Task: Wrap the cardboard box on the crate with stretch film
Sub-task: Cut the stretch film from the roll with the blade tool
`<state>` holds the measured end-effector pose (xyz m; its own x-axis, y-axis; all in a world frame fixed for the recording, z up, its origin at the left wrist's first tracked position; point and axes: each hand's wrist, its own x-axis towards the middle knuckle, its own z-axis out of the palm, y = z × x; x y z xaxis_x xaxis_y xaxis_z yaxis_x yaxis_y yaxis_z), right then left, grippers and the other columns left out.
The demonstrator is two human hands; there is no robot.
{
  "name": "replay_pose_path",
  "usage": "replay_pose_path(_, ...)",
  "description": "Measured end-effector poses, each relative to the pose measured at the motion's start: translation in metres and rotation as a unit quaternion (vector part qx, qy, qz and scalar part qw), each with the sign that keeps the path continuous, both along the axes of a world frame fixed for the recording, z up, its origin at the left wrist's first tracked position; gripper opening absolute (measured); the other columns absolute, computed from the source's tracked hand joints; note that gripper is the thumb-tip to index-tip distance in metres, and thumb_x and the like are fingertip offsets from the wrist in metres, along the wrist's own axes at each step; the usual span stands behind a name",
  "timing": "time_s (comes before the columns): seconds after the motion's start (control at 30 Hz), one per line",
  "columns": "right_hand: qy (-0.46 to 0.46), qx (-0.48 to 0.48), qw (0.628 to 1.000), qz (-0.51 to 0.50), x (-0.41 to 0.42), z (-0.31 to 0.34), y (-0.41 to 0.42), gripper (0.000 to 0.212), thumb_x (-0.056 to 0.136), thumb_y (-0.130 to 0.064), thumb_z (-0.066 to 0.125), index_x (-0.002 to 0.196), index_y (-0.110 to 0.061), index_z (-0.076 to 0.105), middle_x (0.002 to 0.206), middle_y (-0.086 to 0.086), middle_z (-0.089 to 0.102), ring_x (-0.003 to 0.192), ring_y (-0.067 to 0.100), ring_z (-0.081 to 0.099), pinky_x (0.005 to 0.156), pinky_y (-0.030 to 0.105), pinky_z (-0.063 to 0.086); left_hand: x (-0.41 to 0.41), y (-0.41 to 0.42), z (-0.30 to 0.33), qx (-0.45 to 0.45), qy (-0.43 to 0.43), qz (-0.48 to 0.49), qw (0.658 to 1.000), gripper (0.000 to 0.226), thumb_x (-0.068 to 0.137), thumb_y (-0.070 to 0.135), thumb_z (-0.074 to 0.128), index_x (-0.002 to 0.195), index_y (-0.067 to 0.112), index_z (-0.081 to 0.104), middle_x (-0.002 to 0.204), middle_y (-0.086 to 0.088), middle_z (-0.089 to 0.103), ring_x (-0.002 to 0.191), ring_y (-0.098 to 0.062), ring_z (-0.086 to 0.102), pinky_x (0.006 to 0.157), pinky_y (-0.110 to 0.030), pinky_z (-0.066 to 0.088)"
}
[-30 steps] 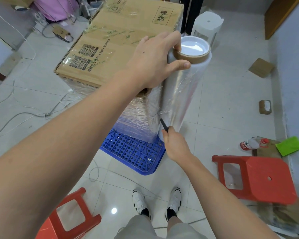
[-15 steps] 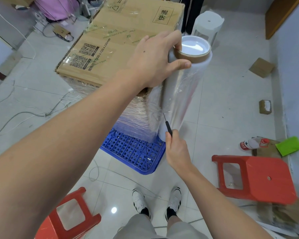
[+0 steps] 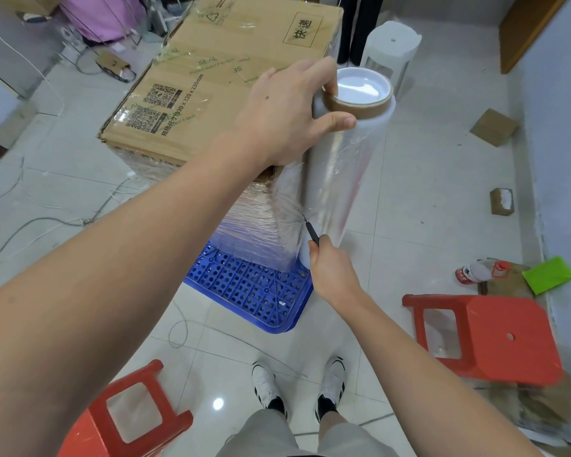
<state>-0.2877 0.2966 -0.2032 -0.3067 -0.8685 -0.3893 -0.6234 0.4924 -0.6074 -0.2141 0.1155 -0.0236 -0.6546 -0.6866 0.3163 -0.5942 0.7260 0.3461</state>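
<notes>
A large cardboard box (image 3: 218, 80) stands on a blue perforated crate (image 3: 254, 291). Its sides are wound in clear stretch film (image 3: 254, 225). My left hand (image 3: 287, 117) grips the top of an upright stretch film roll (image 3: 340, 173) with a brown cardboard core, held against the box's near right corner. My right hand (image 3: 333, 275) holds a thin black blade tool (image 3: 310, 230), whose tip touches the film stretched between the roll and the box, low down near the crate.
Red plastic stools stand at the right (image 3: 482, 334) and lower left (image 3: 126, 417). A white stool (image 3: 389, 51) is behind the roll. Cables (image 3: 47, 222) run over the tiled floor at left. A bottle (image 3: 475, 272), a green item (image 3: 548, 275) and cardboard scraps lie by the right wall.
My right hand has shifted slightly upward with the blade, whose tip now sits in the bunched film. The left hand and roll have stayed put.
</notes>
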Motion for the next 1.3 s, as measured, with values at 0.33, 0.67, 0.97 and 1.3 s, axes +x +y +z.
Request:
replay_pose_path(0.33,-0.029,0.027,0.999,-0.012,0.001,-0.021,0.0,0.035,0.11,-0.038,0.026,0.097,-0.011,0.045,0.076,0.008,0.056,0.067,0.028,0.057,0.057,0.037,0.04,0.0,0.001,0.001,-0.001,0.003,-0.003,1.0,0.054,0.088,0.069,0.061,0.108,0.02,0.054,0.114,0.006,0.063,0.093,-0.015,0.048,0.08,-0.033,0.029)
replay_pose_path(0.67,-0.012,0.058,0.998,0.0,0.005,-0.052,0.01,0.031,0.11,-0.035,0.028,0.1,-0.01,0.044,0.077,0.008,0.056,0.069,0.03,0.057,0.056,0.037,0.04,0.001,0.002,0.001,-0.003,0.006,-0.005,1.0,0.055,0.089,0.069,0.061,0.112,0.019,0.056,0.115,0.006,0.062,0.093,-0.014,0.046,0.08,-0.032,0.027)
replay_pose_path(0.97,-0.034,0.112,0.993,-0.012,0.007,-0.078,0.013,0.033,0.11,-0.038,0.029,0.101,-0.01,0.045,0.087,0.01,0.057,0.08,0.033,0.061,0.068,0.041,0.048,0.002,0.001,0.0,-0.014,0.018,-0.018,1.0,0.058,0.089,0.071,0.058,0.111,0.018,0.055,0.119,0.003,0.064,0.104,-0.022,0.056,0.081,-0.033,0.03)
replay_pose_path(1.3,-0.038,0.018,0.998,-0.056,0.015,-0.056,0.057,0.027,0.11,-0.038,0.031,0.101,-0.016,0.044,0.074,0.001,0.054,0.068,0.025,0.056,0.059,0.035,0.038,-0.001,0.004,0.005,-0.008,0.009,-0.008,1.0,0.054,0.088,0.067,0.063,0.111,0.018,0.055,0.116,0.003,0.063,0.1,-0.022,0.055,0.079,-0.033,0.029)
